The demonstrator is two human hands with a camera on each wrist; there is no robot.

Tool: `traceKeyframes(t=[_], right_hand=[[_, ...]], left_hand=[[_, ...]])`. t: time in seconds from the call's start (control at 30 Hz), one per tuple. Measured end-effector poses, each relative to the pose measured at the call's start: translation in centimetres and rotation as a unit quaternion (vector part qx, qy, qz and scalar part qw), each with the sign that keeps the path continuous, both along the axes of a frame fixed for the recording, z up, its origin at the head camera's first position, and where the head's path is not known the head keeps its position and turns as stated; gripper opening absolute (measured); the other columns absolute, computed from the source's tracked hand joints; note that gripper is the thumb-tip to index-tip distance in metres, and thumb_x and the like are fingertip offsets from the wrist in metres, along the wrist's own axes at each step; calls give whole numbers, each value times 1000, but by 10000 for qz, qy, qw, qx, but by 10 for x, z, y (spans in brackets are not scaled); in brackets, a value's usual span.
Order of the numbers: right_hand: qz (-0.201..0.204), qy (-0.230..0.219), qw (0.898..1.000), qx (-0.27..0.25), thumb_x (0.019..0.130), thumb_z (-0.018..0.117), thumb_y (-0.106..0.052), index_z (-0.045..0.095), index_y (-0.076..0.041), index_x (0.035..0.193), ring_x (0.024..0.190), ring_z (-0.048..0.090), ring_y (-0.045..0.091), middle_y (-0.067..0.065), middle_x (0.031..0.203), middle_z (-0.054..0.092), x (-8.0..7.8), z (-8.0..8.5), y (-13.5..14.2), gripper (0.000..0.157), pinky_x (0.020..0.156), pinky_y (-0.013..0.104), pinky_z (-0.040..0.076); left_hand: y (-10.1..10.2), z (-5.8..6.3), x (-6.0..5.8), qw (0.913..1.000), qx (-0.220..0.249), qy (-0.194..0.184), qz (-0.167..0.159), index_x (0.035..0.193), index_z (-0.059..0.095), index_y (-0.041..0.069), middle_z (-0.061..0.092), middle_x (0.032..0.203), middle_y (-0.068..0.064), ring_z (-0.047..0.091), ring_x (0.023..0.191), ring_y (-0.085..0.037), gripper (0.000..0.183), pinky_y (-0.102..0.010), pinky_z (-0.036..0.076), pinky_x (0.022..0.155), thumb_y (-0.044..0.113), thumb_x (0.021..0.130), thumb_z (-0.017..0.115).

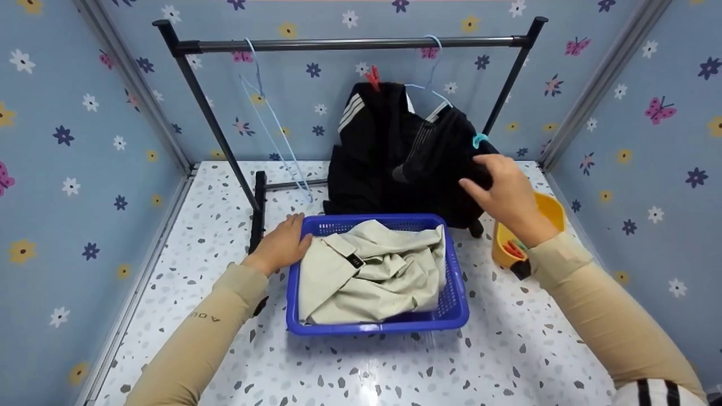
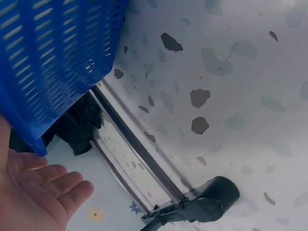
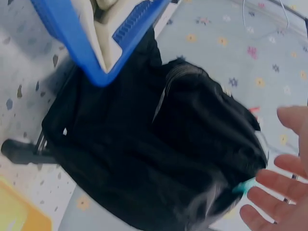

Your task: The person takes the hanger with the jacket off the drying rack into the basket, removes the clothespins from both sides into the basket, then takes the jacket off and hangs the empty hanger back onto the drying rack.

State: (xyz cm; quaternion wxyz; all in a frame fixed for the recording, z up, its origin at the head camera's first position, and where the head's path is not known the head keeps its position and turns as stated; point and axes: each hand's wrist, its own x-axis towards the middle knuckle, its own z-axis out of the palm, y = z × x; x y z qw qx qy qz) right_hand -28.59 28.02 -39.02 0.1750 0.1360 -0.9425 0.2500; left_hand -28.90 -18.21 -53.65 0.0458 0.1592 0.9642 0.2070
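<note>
My left hand [image 1: 282, 242] rests against the far left corner of a blue plastic basket [image 1: 378, 328], its fingers extended in the left wrist view. Inside the basket lies a crumpled beige garment [image 1: 389, 265] with a dark label. A black jacket [image 1: 372, 152] with white stripes hangs from a light blue hanger [image 1: 433, 62] on the rack. One red clothespin [image 1: 372, 78] is on its left shoulder, and a turquoise clothespin [image 1: 479, 140] is at its right. Close to that turquoise clothespin, my right hand [image 1: 505, 192] has its thumb and fingers spread, holding nothing.
The dark metal rack [image 1: 350, 45] stands behind the basket. On its left side hangs a bare light blue hanger [image 1: 276, 124]. A yellow container [image 1: 550, 208] with several clothespins [image 1: 513, 248] sits at right on the speckled floor [image 1: 225, 338]. Patterned walls enclose both sides.
</note>
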Motion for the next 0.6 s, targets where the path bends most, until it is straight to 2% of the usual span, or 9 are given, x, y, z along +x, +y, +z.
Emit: traceKeyframes(t=[0.13,0.27,0.33,0.37,0.43,0.5,0.6], right_hand=[[-482,-102,9986,-211,109,76,-30,60,5,152,137,61,50,31,153,64,-4,3,11,57,125,66,50],[-762,-402,9957,-353,111,74,-32,54,2,158,147,57,49,29,161,59,-12,5,19,62,130,65,45],[-849,-597,9936,-449,111,73,-34,51,0,162,153,54,48,27,166,55,-17,6,22,65,133,65,41],[-881,-675,9926,-499,112,72,-35,50,-1,163,155,53,48,27,168,54,-20,6,23,66,134,64,41],[-910,-827,9905,-613,112,71,-36,48,-2,165,157,51,47,26,170,52,-26,7,26,67,135,63,40],[-887,-931,9891,-711,113,70,-37,47,-3,165,156,51,47,26,170,52,-32,7,28,66,135,64,40],[-815,-1054,9876,-831,114,67,-36,48,-3,164,155,52,47,27,168,53,-42,8,30,63,134,65,41]], left_hand=[[2,0,0,9997,173,-157,-44,167,29,-20,40,172,-43,42,162,-57,69,-63,34,138,25,118,44],[2,0,1,9985,457,-280,-95,168,27,-21,38,172,-44,40,163,-58,70,-64,32,138,25,117,43],[0,-5,-1,9973,667,-252,-156,167,26,-21,39,171,-45,41,162,-59,72,-65,31,138,26,116,45],[-2,-12,-5,9966,780,-179,-202,167,27,-22,40,169,-46,42,160,-61,73,-65,32,138,28,115,46],[-7,-32,-16,9951,934,115,-310,166,30,-21,45,163,-47,48,155,-61,75,-67,37,134,31,115,46],[-14,-59,-31,9935,995,372,-419,166,31,-20,49,160,-45,52,152,-59,77,-67,41,132,37,115,47],[-21,-96,-53,9914,1104,579,-384,166,32,-18,52,158,-41,56,148,-56,79,-64,44,130,38,114,50]])
